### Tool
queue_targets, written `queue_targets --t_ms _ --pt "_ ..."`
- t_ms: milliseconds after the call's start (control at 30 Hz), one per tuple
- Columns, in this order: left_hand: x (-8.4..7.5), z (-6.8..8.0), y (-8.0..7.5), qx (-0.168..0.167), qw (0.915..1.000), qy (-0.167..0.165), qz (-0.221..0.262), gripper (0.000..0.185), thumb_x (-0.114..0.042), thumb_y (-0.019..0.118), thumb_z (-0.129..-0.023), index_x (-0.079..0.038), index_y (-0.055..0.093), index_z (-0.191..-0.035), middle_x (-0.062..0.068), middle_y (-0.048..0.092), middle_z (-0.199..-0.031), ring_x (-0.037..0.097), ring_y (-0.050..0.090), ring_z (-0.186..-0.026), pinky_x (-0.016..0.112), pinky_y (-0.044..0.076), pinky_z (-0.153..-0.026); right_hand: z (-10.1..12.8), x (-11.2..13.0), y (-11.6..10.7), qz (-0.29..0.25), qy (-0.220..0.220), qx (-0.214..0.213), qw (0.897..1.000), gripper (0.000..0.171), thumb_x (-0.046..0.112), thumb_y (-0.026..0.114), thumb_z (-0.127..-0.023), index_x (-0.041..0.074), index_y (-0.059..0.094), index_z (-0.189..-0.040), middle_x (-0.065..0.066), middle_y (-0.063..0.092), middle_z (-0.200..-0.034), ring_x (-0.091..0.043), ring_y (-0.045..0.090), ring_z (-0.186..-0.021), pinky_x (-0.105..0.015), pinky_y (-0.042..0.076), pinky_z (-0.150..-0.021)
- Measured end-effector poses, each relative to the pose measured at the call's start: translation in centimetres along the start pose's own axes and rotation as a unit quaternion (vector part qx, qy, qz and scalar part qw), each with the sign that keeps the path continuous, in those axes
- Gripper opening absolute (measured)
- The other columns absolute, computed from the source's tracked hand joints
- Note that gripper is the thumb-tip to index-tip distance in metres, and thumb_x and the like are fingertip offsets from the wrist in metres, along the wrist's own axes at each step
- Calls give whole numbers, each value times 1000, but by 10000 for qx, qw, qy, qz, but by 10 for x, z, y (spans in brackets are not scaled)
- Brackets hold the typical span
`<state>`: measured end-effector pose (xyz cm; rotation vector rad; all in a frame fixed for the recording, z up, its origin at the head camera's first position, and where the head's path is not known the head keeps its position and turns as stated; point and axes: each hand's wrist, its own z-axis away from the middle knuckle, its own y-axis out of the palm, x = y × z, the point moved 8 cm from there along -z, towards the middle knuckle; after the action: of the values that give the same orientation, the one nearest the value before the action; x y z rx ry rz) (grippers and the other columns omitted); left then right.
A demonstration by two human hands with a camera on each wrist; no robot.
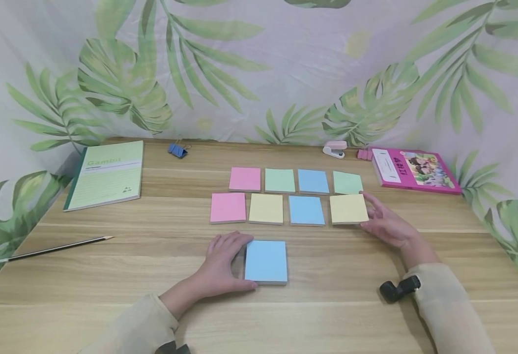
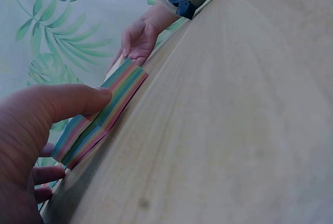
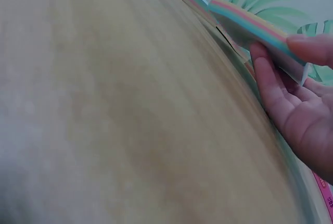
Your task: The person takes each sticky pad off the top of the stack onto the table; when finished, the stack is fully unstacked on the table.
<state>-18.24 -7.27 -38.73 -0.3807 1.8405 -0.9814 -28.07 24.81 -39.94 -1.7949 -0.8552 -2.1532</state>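
My left hand (image 1: 221, 268) holds a blue-topped stack of sticky notes (image 1: 266, 261) by its left side, thumb at the near edge and fingers at the far edge. In the left wrist view the sides of that stack (image 2: 117, 99) show bands of several colours. Farther right, my right hand (image 1: 389, 223) pinches a yellow-topped sticky note pad (image 1: 348, 209) at its right edge. The right wrist view shows this pad (image 3: 255, 26) tilted, with its grey underside visible and fingers beneath it. Other pads lie in two rows, among them a blue pad (image 1: 306, 210) left of the yellow one.
A green notebook (image 1: 106, 174) lies at the back left, with a pencil (image 1: 57, 249) in front of it. Along the back are a blue binder clip (image 1: 178, 150), a pink stapler (image 1: 334, 149), a pink clip (image 1: 364, 154) and a pink book (image 1: 416, 169).
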Motion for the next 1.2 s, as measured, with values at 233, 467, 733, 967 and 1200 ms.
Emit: queue_targets --t_ms 233,467,733,967,1200 --pt "0 0 0 -5 10000 -1 -37 88 -46 75 -55 -8 39 -127 5 38 -128 25 23 -122 46 2 -98 1 -1 -4 287 333 -135 9989 85 -19 42 -77 14 -8 -138 -32 0 -133 -21 48 -100 -28 42 -81" --pt "-1 -1 0 -21 10000 39 -22 88 -45 75 -55 -8 40 -126 5 39 -127 26 23 -121 47 2 -98 17 13 -15 1668 593 -853 9805 79 -1 51 -83 8 -6 -137 -36 17 -130 -18 52 -99 -29 40 -84" --pt "-1 0 0 -11 10000 -8 -42 88 -45 75 -55 -7 40 -127 7 38 -128 26 23 -121 47 2 -98 19 47 22 2097 -212 -947 9729 66 7 51 -87 9 9 -138 -26 32 -127 -18 48 -105 -25 39 -86" --pt "-1 0 -1 -44 10000 6 -54 88 -46 75 -55 -7 40 -127 8 38 -128 26 24 -121 47 2 -98 -9 20 101 1832 -346 159 9823 64 0 53 -83 6 17 -136 -26 36 -124 -39 39 -109 -41 36 -88" --pt "-1 0 -1 -35 10000 5 -86 88 -46 74 -55 -7 40 -127 8 38 -128 26 24 -121 47 2 -98 -22 -22 159 2039 -48 1076 9730 74 2 60 -77 0 13 -135 -27 32 -125 -38 35 -112 -44 34 -90"
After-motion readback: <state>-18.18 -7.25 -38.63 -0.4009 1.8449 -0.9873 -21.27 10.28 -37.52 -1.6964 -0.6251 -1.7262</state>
